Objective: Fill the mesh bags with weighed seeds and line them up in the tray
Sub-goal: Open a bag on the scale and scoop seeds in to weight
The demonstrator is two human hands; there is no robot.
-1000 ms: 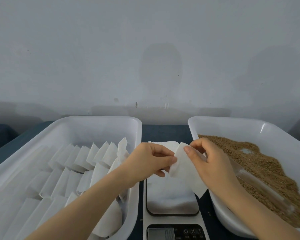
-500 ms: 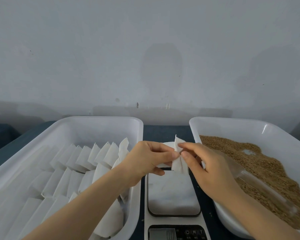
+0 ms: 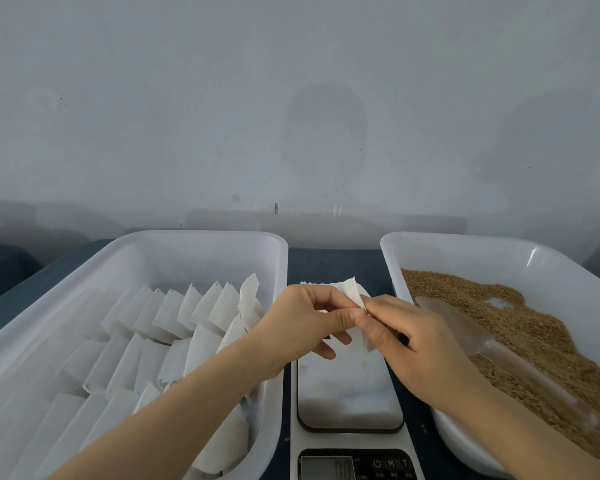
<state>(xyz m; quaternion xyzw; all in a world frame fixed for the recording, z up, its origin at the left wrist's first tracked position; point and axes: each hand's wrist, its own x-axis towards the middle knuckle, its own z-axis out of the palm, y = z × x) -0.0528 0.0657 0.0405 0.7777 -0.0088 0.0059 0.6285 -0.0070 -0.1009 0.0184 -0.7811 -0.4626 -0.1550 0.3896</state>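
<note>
Hands closed in since a second ago; left hand [image 3: 309, 320] and right hand [image 3: 418, 342] both pinch the mesh bag [image 3: 349, 294]. Scale [image 3: 347, 396] sits just below the grip, seeds [image 3: 520, 327] to its right.

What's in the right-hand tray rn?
Brown seeds heaped across the tray, with a clear plastic scoop lying on them. The right hand and forearm cover the tray's near left part, so what lies there can't be seen.
</note>
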